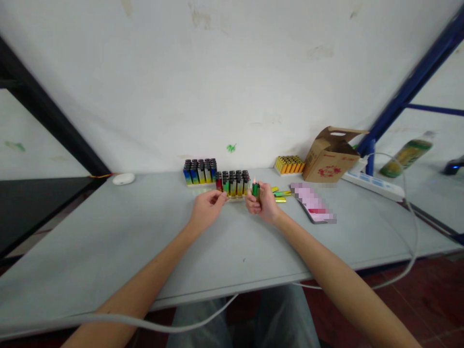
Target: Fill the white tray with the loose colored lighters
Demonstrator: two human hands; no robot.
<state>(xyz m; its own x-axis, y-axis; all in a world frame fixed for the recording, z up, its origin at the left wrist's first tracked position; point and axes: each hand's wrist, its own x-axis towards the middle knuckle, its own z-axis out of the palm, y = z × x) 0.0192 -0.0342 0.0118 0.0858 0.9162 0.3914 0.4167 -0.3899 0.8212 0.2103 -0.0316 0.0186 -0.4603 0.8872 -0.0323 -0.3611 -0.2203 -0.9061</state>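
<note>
My right hand [266, 203] is wrapped round a green lighter [255, 189], held upright, with a small flame at its top. My left hand [207, 208] has its thumb and fingers pinched together at the near left corner of a tray of lighters [237, 197]; whether they grip the tray or anything small, I cannot tell. Several upright lighters with black tops [234, 183] fill that tray, red, green and yellowish among them. Just beyond my right hand, a few yellow and green wrappers or loose lighters [281, 199] lie flat, partly hidden by it.
Behind stands a second block of blue-yellow lighters [200, 171]. Further right are a tray of yellow-orange lighters [290, 165], an opened cardboard box [329, 159], a phone [313, 203], a power strip [377, 186] and a bottle [408, 154]. A white case [123, 179] lies left. A cable [152, 325] crosses the front.
</note>
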